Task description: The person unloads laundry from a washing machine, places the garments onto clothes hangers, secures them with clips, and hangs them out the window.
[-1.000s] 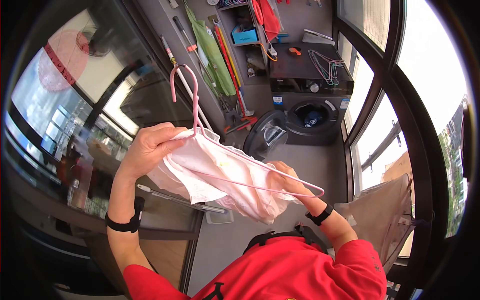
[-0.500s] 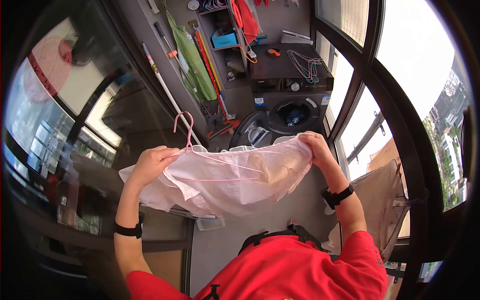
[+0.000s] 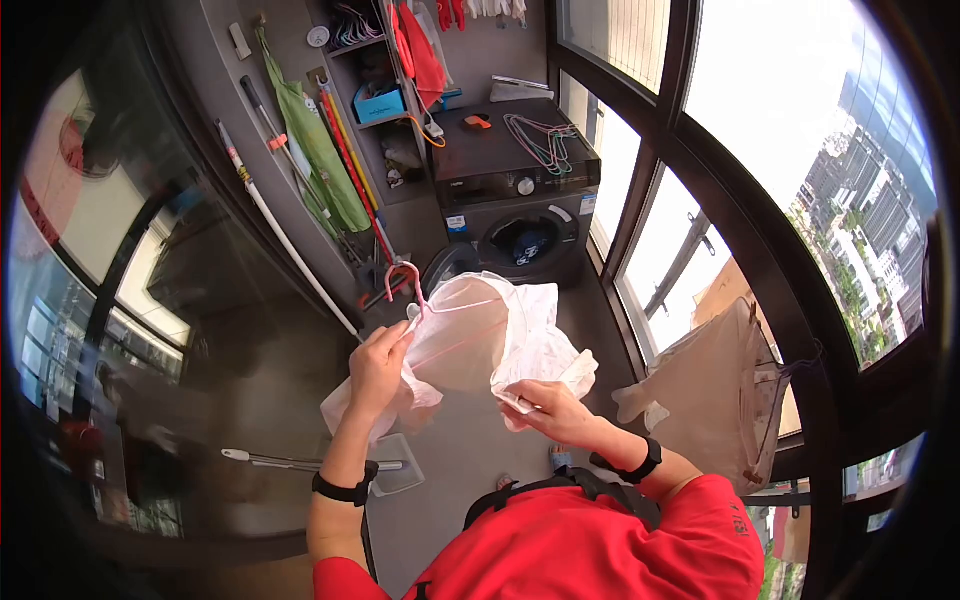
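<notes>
The left hand (image 3: 378, 372), left of the frame's centre, pinches a pale garment (image 3: 535, 325) between thumb and fingers, just below the neck of a pink hanger (image 3: 424, 304); whether the fingers also grip the hanger itself, I cannot tell. The right hand (image 3: 555, 412), right of centre, has a bunched edge of the same cloth clasped in its fingers. The garment spans the middle of the frame, spreading above and between the two hands, with a loose part hanging below and left of the left hand. The hanger's hook rises above the left hand, and its arm runs rightward within the cloth. Beyond, at upper centre, stands a black washing machine (image 3: 485, 192), door open, with more hangers (image 3: 545, 143) on top. A tray (image 3: 405, 487) lies on the floor at lower left of centre.
</notes>
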